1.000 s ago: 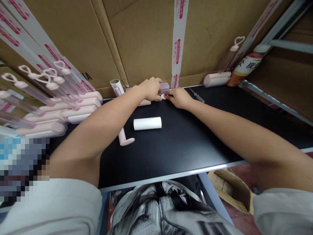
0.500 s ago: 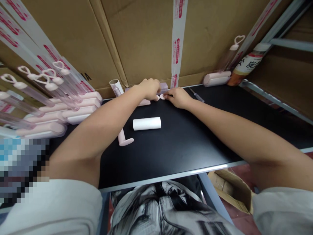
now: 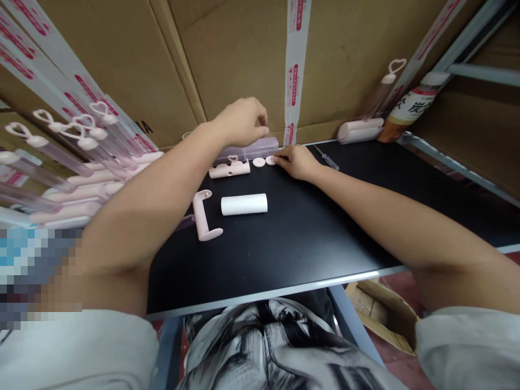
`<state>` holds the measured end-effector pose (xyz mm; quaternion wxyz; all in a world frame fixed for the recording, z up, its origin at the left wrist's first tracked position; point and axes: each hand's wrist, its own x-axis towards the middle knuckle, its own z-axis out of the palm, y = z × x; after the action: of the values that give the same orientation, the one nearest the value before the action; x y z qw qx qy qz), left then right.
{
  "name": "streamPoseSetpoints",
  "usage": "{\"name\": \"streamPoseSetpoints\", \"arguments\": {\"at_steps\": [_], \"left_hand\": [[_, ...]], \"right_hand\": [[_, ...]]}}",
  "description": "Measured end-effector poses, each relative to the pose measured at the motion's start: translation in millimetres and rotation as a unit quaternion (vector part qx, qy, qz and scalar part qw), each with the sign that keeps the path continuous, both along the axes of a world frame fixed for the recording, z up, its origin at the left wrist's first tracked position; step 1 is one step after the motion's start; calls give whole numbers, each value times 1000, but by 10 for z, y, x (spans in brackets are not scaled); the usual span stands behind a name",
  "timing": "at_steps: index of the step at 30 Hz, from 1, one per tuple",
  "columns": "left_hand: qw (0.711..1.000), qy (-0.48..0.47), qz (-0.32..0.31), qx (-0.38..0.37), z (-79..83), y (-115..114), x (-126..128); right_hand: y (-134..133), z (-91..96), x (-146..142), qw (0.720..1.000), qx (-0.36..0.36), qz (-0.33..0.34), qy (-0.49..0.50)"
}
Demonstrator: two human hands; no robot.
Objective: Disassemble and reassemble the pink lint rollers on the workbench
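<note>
My left hand (image 3: 244, 120) is raised above the back of the table, its fingers loosely bent, thumb apart, nothing visible between them. Beneath it lie a clear pinkish plastic cover (image 3: 262, 147) and a pink half-round shell (image 3: 229, 170) with a heart-shaped loop (image 3: 233, 158). Two small pink discs sit side by side: the left disc (image 3: 259, 162) lies free, and the fingertips of my right hand (image 3: 298, 162) pinch the right disc (image 3: 270, 160) at the tabletop. Closer to me are a white paper roll (image 3: 244, 205) and a pink U-shaped holder (image 3: 202, 216).
Several lint rollers with heart-loop handles (image 3: 85, 142) stand on the left, partly behind my left arm. A screwdriver (image 3: 327, 158) lies right of my right hand. At the back right are another pink roller (image 3: 361, 131) and a drink bottle (image 3: 414, 105). Cardboard (image 3: 244, 59) walls the back.
My left hand has lifted up off the left disc and away from the table, uncovering the shell and holder. My right hand has stayed at the right disc.
</note>
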<state>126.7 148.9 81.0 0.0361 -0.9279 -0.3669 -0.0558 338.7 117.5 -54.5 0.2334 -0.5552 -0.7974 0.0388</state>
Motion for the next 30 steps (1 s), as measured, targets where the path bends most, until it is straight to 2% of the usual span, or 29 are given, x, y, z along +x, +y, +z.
{"name": "streamPoseSetpoints", "arguments": {"at_steps": [3, 5, 7, 9, 12, 15, 17, 20, 22, 24, 27, 30], "left_hand": [[999, -47, 10, -6, 159, -435, -131], [998, -46, 30, -30, 178, -794, -289], [997, -27, 46, -53, 119, -1110, -522], [996, -13, 74, -53, -2, -1321, -818], [990, -31, 127, -54, -232, -1437, -1282], [976, -88, 181, -89, -421, -1427, -1601], [968, -121, 190, -108, -489, -1411, -1694], [963, -160, 190, -104, -501, -1409, -1727], [961, -181, 189, -91, -475, -1420, -1738], [956, -197, 201, -82, -443, -1435, -1762], [945, -222, 231, -65, -403, -1455, -1810], [942, -234, 235, -58, -387, -1463, -1837]], "right_hand": [[-93, 77, -24, 997, 58, -49, 6], [-222, 178, -71, 996, 83, -38, 24], [-390, 289, -140, 995, 83, 30, 49], [-559, 374, -222, 988, 63, 129, 63], [-741, 405, -356, 964, 21, 263, 44], [-837, 359, -509, 950, 1, 313, 3], [-888, 338, -608, 954, -4, 299, -33], [-970, 379, -687, 964, -7, 254, -79], [-993, 447, -648, 971, 10, 230, -72], [-937, 504, -521, 982, 50, 180, -24], [-640, 482, -192, 990, 115, 28, 74], [-160, 317, 186, 978, 139, -70, 139]]}}
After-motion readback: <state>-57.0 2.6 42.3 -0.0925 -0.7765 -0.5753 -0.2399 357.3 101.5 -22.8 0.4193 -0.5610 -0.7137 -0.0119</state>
